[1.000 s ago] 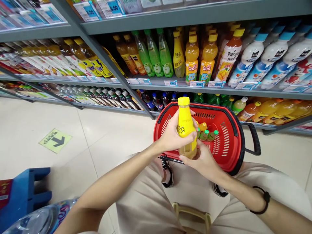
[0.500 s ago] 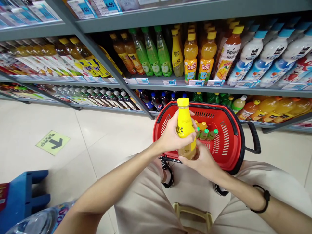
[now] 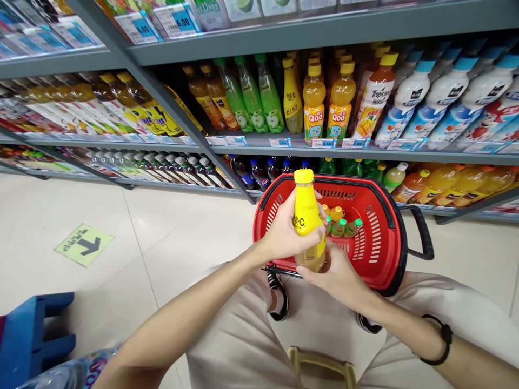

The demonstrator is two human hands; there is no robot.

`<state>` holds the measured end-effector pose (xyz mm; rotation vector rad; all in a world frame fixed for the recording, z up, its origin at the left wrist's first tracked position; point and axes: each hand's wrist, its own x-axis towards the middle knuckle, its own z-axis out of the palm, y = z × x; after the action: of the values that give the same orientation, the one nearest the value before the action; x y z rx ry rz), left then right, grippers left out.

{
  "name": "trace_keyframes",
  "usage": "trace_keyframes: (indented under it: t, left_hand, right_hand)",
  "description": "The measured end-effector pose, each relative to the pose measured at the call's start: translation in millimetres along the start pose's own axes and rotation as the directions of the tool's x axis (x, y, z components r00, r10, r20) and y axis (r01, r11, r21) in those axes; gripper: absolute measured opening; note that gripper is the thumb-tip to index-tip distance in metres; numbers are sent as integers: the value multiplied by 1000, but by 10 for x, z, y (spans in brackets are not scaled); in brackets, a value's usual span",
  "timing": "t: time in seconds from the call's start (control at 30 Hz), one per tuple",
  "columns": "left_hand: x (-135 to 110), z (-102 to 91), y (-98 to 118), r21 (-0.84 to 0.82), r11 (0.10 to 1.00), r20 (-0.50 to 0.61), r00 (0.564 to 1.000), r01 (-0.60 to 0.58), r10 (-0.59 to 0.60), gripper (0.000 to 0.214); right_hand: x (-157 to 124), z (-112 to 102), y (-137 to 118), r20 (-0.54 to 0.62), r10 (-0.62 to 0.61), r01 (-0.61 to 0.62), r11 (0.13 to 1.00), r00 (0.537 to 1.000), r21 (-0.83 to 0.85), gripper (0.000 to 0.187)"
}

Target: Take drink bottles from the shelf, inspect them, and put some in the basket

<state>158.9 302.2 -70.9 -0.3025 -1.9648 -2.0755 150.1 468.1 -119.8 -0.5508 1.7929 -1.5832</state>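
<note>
A yellow drink bottle with a yellow cap stands nearly upright over the near side of a red shopping basket. My left hand is closed around the bottle's upper body, its thumb across the front. Lower down, my right hand grips the bottle near its base, with a black band on that wrist. Inside the basket, partly hidden by my hands, are several small bottles with green caps and orange caps. The basket's black handle sticks out to the right.
Ahead, a grey shelf carries rows of drinks, including green bottles, Qoo bottles and a similar yellow bottle. A blue plastic stand is at lower left. An arrow sign lies on the tiled floor.
The view has shifted slightly, so shelves and floor sit a little lower in the picture. Both hands keep the same hold on the yellow bottle.
</note>
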Motion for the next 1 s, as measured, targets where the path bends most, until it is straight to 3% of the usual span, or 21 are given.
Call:
trace_keyframes:
  t: [0.17,0.57,0.73,1.0]
  left_hand:
    - [3,-2,-2,2,1000,-6,1000,23,-23,52]
    - [36,-51,-9,-3,999,-57,997,48,-48,51]
    - [68,-51,26,12,995,-133,987,95,-92,55]
    - [97,-86,17,10,997,-161,984,79,-76,51]
  right_hand:
    - [-1,-5,-2,-18,4,-4,1000,1000,-18,40]
    - [5,-30,-26,-38,21,-19,998,999,59,64]
    - [17,-46,-36,-86,60,-51,993,994,111,71]
    - [48,-44,-58,-114,93,-69,978,989,199,71]
